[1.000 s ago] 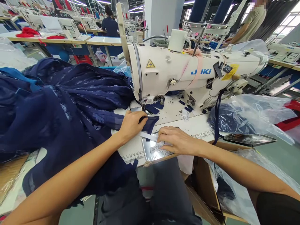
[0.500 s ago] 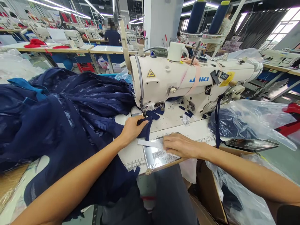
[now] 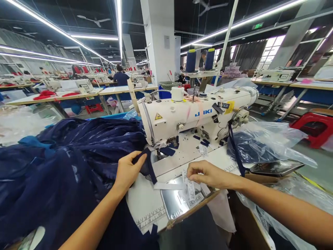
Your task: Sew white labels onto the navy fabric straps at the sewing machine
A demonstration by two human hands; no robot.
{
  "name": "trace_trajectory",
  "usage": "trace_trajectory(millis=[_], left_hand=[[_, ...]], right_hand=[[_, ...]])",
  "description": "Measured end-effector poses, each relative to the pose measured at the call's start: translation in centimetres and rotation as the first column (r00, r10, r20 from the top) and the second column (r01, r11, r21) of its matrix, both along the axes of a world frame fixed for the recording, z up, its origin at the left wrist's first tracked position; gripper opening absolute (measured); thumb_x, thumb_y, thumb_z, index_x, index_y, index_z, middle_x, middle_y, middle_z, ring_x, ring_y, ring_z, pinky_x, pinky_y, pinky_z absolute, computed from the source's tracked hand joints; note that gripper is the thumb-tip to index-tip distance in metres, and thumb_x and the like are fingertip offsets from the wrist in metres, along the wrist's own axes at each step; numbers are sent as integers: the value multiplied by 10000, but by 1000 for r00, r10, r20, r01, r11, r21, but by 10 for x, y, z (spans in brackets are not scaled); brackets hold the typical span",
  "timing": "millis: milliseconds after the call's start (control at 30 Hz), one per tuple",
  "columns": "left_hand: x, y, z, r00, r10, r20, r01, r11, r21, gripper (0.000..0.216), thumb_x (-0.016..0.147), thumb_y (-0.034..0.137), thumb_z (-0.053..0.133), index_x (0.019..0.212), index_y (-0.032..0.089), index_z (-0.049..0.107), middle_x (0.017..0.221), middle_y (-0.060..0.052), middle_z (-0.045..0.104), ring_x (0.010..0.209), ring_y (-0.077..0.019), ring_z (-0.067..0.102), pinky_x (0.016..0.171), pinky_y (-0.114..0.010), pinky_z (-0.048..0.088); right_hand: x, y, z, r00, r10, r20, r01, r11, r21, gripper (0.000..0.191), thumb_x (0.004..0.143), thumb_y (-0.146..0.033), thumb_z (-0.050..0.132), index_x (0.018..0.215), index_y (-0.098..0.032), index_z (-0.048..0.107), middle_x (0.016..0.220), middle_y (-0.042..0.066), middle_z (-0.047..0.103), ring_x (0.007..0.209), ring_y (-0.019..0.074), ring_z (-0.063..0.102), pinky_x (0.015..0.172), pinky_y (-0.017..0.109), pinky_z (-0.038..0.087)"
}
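A white JUKI sewing machine (image 3: pixel 192 114) stands on the work table (image 3: pixel 145 205). A big heap of navy fabric (image 3: pixel 65 163) lies to its left. My left hand (image 3: pixel 127 170) is closed on a navy fabric edge (image 3: pixel 147 163) just in front of the needle. My right hand (image 3: pixel 205 173) pinches a strip of white printed labels (image 3: pixel 191 189) above a shiny metal tray (image 3: pixel 174 203). A white tape strip (image 3: pixel 169 186) lies between the hands.
A clear plastic bag with navy pieces (image 3: pixel 262 142) sits at the right, with a dark phone (image 3: pixel 275 167) beside it. A cardboard box (image 3: pixel 249 222) stands below. Other tables, machines and a seated person (image 3: pixel 121 78) fill the background. A red stool (image 3: pixel 313 126) stands at far right.
My head has tilted up, so the hall shows more. My left hand has pulled the navy edge back from the needle. My right hand has lifted the label strip off the tray.
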State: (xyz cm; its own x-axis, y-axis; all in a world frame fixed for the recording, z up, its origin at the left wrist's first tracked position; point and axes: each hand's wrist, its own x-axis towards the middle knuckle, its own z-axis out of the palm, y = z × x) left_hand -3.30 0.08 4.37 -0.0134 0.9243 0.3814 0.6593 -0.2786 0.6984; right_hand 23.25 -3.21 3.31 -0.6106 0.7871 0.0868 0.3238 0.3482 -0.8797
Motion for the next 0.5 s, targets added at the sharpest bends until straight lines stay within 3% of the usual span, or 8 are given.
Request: trace_trajectory(millis=[67,133,267,333,500], left_hand=[[12,-6,-2,968,-102,229,144,975,-172,303,676,460,556,706,175,654,649,5,633,570,-147,539,521,-239,406],[21,-11,-4,915,-118,385,230,938,-260,299,624,458,609,665,165,654,614,8,612,545,-130,519,509,-227,401],[26,-20,-5,826,-67,560,302,891,-338,285,561,432,668,639,158,654,579,11,589,506,-106,487,481,-213,376],[26,-22,-4,797,-49,602,322,878,-354,290,546,429,686,631,156,648,560,16,574,481,-94,464,459,-206,349],[25,-27,-3,739,-33,673,356,866,-350,311,523,438,715,568,147,616,504,32,518,449,-69,405,439,-195,302]], right_hand=[[-11,1,-1,993,-41,-112,28,993,-116,130,779,-264,525,692,-168,511,534,-51,455,505,87,423,511,214,356],[-25,2,-1,963,-119,-242,86,986,-145,161,758,-297,557,673,-170,509,575,-39,475,554,96,455,555,228,374],[-57,7,3,848,-279,-450,236,960,-151,186,695,-331,630,654,-172,542,988,46,544,927,163,508,809,299,377],[-73,11,3,807,-305,-507,232,951,-203,193,675,-343,641,654,-174,551,1063,51,535,983,175,500,861,319,359],[-98,24,-1,785,-345,-515,278,938,-206,184,631,-337,631,629,-178,539,689,-17,553,677,120,499,699,279,402]])
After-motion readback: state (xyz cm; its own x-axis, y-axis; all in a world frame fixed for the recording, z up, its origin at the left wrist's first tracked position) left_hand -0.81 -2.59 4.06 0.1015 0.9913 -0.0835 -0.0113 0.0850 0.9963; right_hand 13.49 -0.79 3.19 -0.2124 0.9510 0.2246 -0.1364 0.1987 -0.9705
